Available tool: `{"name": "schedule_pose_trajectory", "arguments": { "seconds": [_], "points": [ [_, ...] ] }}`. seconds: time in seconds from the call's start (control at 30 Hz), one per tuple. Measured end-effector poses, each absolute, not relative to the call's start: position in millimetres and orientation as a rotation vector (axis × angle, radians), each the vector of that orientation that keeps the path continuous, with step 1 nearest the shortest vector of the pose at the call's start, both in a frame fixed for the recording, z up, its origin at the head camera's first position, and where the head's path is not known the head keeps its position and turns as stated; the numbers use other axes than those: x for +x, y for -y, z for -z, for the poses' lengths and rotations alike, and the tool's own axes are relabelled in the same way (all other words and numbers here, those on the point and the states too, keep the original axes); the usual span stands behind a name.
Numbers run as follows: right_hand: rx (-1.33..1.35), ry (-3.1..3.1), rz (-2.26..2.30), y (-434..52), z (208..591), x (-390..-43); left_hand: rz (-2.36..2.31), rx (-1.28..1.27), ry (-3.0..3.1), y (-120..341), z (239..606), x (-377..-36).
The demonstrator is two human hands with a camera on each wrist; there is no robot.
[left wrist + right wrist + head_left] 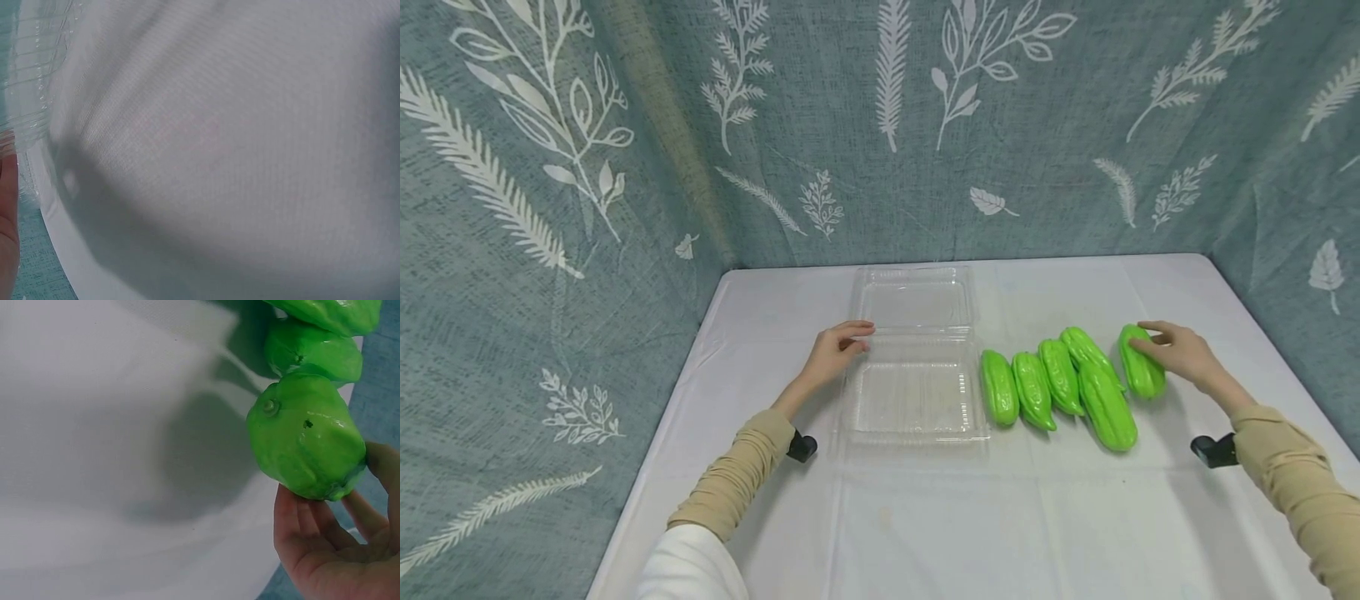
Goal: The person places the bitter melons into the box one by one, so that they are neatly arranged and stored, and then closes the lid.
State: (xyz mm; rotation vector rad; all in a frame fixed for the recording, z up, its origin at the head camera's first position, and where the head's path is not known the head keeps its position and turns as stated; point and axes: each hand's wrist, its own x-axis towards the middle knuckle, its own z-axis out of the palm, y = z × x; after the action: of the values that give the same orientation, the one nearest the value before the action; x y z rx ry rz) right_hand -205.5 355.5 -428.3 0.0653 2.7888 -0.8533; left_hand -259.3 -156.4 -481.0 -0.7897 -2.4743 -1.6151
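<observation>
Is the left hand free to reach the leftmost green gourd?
Probably yes. The left hand only rests on the clear container's edge, but that open container lies between it and the leftmost gourd.

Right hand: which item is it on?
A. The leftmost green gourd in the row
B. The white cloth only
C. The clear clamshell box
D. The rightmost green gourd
D: the right hand has its fingers wrapped over the rightmost green gourd, apart from the other four.

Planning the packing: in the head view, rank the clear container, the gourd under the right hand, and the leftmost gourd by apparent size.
1. Clear container, plainly largest.
2. Gourd under the right hand and leftmost gourd: look alike; the right hand partly covers one, so unranked.
</observation>
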Motion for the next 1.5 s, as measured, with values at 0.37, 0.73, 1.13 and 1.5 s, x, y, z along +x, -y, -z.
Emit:
{"name": "schedule_pose_trajectory", "arguments": {
  "seconds": [0.37, 0.73, 1.13, 1.5],
  "points": [
    [0.126, -2.892, 0.951, -414.3, 511.9, -246.3, 1.592, -0.766, 2.560, 151.8, 463.2, -246.7],
    [0.161, -2.994, 1.049, -427.6, 529.0, -260.0, 1.587, -0.782, 2.576, 149.0, 446.5, -235.9],
    [0.191, -2.994, 1.141, -412.7, 529.3, -268.4, 1.557, -0.767, 2.586, 151.8, 447.0, -234.3],
    [0.172, -2.975, 1.245, -389.6, 523.4, -265.1, 1.510, -0.759, 2.576, 159.2, 476.4, -251.3]
  ]
}}
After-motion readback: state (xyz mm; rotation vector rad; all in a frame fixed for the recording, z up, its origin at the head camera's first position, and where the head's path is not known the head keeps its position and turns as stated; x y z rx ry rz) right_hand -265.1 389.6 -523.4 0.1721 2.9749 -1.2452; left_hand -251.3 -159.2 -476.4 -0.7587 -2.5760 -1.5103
